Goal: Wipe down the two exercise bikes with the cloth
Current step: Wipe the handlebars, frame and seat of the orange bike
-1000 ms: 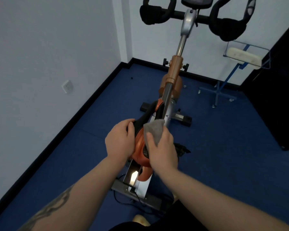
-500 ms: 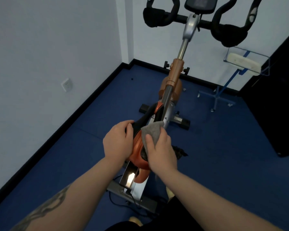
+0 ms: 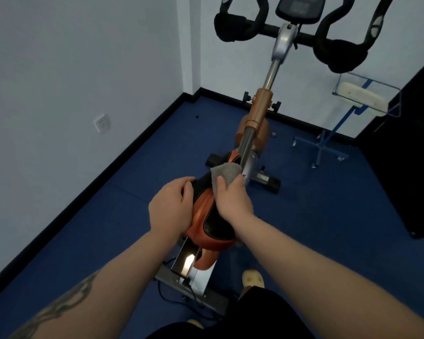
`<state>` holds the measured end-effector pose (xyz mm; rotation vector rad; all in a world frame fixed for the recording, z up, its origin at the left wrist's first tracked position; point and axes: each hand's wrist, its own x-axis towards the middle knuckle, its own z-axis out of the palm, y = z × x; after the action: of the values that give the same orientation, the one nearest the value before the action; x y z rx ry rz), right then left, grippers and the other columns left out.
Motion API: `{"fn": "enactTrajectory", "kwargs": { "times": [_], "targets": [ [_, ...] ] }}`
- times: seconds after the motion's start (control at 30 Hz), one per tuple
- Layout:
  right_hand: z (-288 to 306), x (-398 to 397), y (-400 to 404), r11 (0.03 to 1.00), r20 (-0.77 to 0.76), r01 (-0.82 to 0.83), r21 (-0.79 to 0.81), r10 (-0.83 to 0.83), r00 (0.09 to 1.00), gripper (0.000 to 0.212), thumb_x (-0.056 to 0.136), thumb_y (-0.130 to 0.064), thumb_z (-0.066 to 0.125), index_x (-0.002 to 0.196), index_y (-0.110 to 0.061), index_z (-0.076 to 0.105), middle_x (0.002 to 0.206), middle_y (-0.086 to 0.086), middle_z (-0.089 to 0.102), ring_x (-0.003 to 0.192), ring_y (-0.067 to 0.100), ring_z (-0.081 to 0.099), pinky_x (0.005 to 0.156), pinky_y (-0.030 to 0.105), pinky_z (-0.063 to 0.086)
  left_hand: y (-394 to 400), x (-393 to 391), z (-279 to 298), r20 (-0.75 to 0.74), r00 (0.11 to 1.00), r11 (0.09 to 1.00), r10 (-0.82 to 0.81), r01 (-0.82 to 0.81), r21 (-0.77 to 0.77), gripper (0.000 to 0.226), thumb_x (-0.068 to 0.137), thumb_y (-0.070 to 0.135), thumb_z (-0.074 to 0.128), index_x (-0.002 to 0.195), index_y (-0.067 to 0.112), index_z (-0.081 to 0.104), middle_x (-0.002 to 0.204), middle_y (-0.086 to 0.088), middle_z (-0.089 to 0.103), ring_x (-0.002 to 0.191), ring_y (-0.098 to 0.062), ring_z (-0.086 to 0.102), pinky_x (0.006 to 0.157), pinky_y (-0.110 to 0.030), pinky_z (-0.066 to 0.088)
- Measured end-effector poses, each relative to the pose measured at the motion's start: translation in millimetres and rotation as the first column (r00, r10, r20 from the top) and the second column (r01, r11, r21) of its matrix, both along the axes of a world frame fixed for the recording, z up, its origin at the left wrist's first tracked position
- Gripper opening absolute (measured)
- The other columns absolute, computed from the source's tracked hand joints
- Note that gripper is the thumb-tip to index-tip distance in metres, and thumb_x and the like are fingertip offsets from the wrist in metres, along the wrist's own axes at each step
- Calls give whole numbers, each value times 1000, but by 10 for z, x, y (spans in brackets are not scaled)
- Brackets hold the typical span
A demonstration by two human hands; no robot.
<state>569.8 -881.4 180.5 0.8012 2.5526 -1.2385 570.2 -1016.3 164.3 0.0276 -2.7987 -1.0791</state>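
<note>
An orange and silver exercise bike [image 3: 261, 111] stands in front of me, its black handlebars [image 3: 338, 55] and console at the top. Its orange and black saddle [image 3: 211, 223] lies right below me. My left hand [image 3: 170, 206] grips the saddle's left side. My right hand [image 3: 233, 199] holds a grey cloth [image 3: 225, 173] pressed against the saddle's nose, beside the silver frame tube. Only one bike is in view.
White walls close off the left and far sides, with a socket [image 3: 102, 123] low on the left wall. A blue stand with a wire tray [image 3: 362, 94] sits far right, next to a dark cabinet [image 3: 416, 155]. Blue floor surrounds the bike; my foot [image 3: 252, 277] is beside its rear base.
My right hand has slid the cloth forward along the saddle toward its nose, uncovering more of the rear. The left hand stays on the saddle's left side.
</note>
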Motion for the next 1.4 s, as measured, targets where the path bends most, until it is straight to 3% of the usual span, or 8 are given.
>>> {"fn": "enactTrajectory", "kwargs": {
  "times": [0.2,0.4,0.57,0.87,0.97,1.07,1.23,1.4],
  "targets": [
    [-76,588,-201,955,-193,-140,261,194,962,75,95,-59,25,154,-21,0,158,4,19,134,25,38,99,44,46,-6,8,-5,-5,1000,1000,1,-1,10,30,98,32,41,112,35,67,108,18,67,88,8,49,64,-8,29],
    [16,-171,10,999,41,33,-20,-32,999,68,103,-46,26,154,-9,2,155,16,29,130,37,44,102,45,41,2,7,5,5,1000,1000,4,-4,8,30,99,31,41,113,35,67,111,17,66,91,5,50,67,-8,30],
    [-63,353,-170,962,-129,-139,234,173,976,74,99,-53,29,155,-16,-3,160,7,16,132,29,41,92,41,45,2,13,7,-9,1000,1000,14,-14,6,29,99,30,42,113,34,67,108,18,67,90,6,51,65,-8,30],
    [-191,-621,219,994,-196,-42,99,61,979,66,101,-52,27,152,-12,16,152,16,27,130,34,42,99,44,40,50,47,48,20,995,994,103,-103,19,28,99,28,44,109,36,68,105,22,65,90,7,52,68,-6,32],
    [-132,-918,373,893,-148,-246,377,320,936,56,103,-48,24,139,-9,43,140,14,43,124,33,46,100,43,38,85,72,64,17,980,980,197,-197,-16,27,98,28,43,105,35,68,101,22,65,88,4,54,65,-9,34],
    [-87,-810,294,627,-70,-448,637,626,777,54,104,-45,19,125,-14,58,129,8,57,121,30,47,108,45,31,122,100,39,104,914,917,391,-397,39,27,97,31,42,100,38,67,93,20,63,81,-1,56,60,-18,39],
    [-104,-456,308,457,-248,-649,609,886,391,47,101,-45,25,110,-22,64,113,-3,65,117,20,52,113,43,25,185,126,9,222,793,773,567,-606,189,26,97,32,41,99,35,67,93,18,63,81,5,54,59,-22,39],
    [-69,-896,501,432,-125,-564,704,857,500,44,103,-40,29,92,-20,67,95,1,68,95,25,60,95,38,34,294,196,15,259,744,697,616,-668,260,33,101,32,35,110,27,66,106,11,62,91,-3,54,69,-20,39]
  ]
}}
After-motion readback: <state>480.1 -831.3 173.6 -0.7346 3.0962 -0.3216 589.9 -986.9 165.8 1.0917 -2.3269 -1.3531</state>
